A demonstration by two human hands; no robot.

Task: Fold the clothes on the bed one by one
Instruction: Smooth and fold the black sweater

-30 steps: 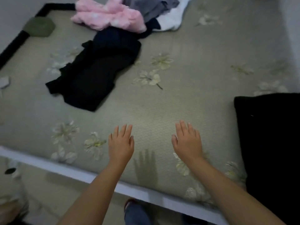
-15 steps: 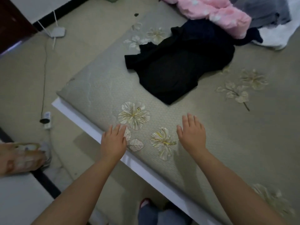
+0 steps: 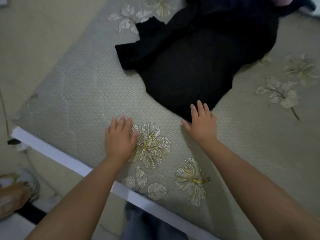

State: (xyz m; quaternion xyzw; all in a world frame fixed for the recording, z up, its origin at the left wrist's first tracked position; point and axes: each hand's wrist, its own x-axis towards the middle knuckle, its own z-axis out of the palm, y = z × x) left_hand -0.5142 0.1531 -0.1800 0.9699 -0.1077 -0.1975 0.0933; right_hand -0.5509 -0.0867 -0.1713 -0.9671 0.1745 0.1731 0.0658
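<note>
Both hands (image 3: 161,134) nearer black garment (image 3: 199,54) (bed (image 3: 78,94) beneath).

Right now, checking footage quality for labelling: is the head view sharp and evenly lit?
Head view: dim, soft light; black garment loses its fold detail; both hands slightly soft; flowered mat weave readable; bed edge bows from wide-angle distortion.

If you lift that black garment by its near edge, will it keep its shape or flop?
The black garment would probably flop: it already lies rumpled, with soft folds and a loose flap at its far-left corner. It looks thin, so likely light. Pushed across the woven bed mat, it may bunch up rather than slide whole.
</note>
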